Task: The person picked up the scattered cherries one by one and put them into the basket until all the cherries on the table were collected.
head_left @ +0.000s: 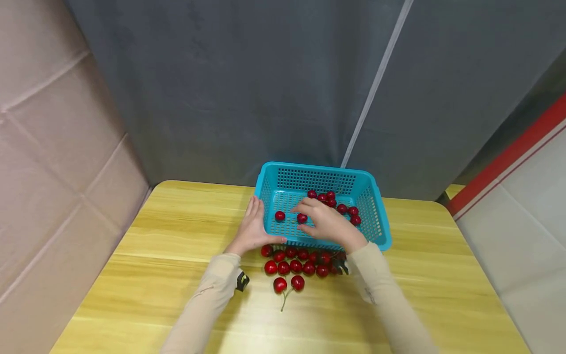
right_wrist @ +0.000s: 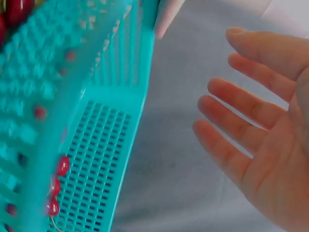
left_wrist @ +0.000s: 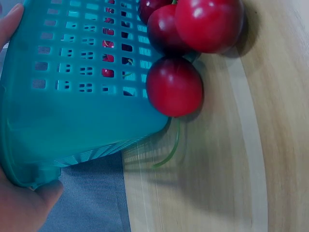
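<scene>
A turquoise plastic basket (head_left: 385,216) with perforated walls stands on the table, with several red cherries (head_left: 355,220) inside. My left hand (head_left: 251,231) holds its near left corner, the fingers along the left side and the thumb along the front rim. In the left wrist view, the thumb (left_wrist: 48,195) lies against the rim. Over the basket hovers my right hand (head_left: 325,222), fingers spread and nothing held; a cherry (head_left: 302,218) shows below its fingertips. The right wrist view shows the palm and parted fingers (right_wrist: 241,111) clear of the rim.
Rows of loose cherries (head_left: 296,266) lie on the wooden table (head_left: 177,246) just in front of the basket. Nearest me is a pair of cherries (head_left: 297,282) joined by green stems. A grey curtain (head_left: 247,98) hangs behind the table.
</scene>
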### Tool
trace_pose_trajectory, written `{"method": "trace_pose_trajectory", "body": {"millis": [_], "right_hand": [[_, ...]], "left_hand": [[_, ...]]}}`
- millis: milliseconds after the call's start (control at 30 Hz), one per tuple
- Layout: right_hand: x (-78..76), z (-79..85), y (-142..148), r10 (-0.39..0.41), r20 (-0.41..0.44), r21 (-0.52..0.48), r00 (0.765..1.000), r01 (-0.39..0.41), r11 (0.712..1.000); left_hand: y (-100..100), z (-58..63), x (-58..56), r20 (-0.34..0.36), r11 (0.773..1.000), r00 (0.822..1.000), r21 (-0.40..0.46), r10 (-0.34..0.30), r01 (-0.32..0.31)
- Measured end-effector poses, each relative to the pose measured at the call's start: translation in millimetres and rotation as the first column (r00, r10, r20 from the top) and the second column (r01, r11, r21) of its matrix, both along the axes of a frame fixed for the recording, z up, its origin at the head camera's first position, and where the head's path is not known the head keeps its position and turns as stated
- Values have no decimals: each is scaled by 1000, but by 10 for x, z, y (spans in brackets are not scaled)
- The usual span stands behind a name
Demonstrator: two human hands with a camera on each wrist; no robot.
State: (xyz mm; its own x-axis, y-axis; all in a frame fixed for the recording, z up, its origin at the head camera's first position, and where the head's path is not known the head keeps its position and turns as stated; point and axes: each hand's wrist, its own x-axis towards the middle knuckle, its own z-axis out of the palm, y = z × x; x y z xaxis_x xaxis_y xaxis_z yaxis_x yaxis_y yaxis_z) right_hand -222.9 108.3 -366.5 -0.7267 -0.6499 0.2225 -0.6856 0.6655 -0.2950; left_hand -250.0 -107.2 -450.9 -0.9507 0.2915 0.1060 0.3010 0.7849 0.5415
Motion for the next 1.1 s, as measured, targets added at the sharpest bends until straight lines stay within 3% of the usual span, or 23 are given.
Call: {"method": "trace_pose_trajectory", "body": {"millis": [200,367,467,600,733,1100], "right_hand": [[420,-199,10,87,-81,-75,993,-93,993],[661,-450,10,85,-2,-97,996,-85,992],[761,-665,-7,54,79,-51,995,-50,997],[846,-960,-23,23,112,19,993,-25,1000],[892,-1167,-26,23,98,15,995,-24,1000],[946,-1377,-13,10,42,-75,999,-7,997]], "left_hand": [[-4,-5,-12,-11,1000,1000,-7,2,-2],[-2,-14,-17,-17,1000,1000,-7,3,-3],[-2,-9,-11,-15,1000,1000,-3,5,-5],[-5,-12,-9,-20,1000,1000,-3,0,-1],[-7,-20,-10,-28,1000,1000,-4,-1,1],[-12,-32,-17,-33,1000,999,0,-6,6]]}}
